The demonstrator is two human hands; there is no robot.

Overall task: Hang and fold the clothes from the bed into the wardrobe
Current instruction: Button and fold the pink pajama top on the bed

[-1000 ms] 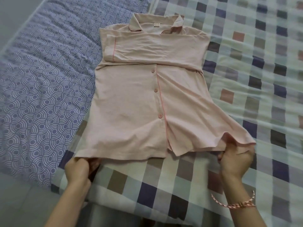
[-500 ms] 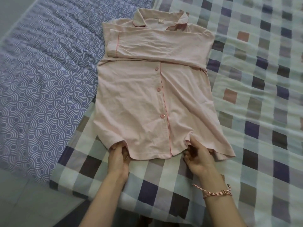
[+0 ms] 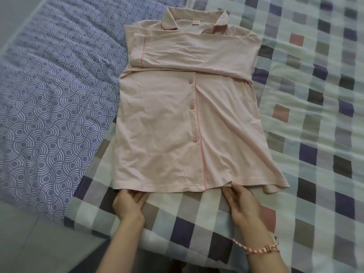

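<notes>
A pale pink button-up shirt with darker pink piping lies front up on the bed, collar at the far end. Both sleeves are folded across its chest. My left hand lies just below the hem's left part, its straight fingertips touching the hem edge. My right hand, with a braided bracelet on its wrist, lies below the hem to the right of the button placket, fingers straight and tips at the hem. The hem's right corner flares out past my right hand.
The shirt lies mostly on a checked blanket that covers the right part of the bed. A blue quilt with a ring pattern covers the left part. Grey floor shows at the lower left, past the bed's edge.
A second ago my hands gripped the hem's outer corners. They moved inward along the hem, bunched it, and now the hem lies flat with my fingers straightened at its edge.
</notes>
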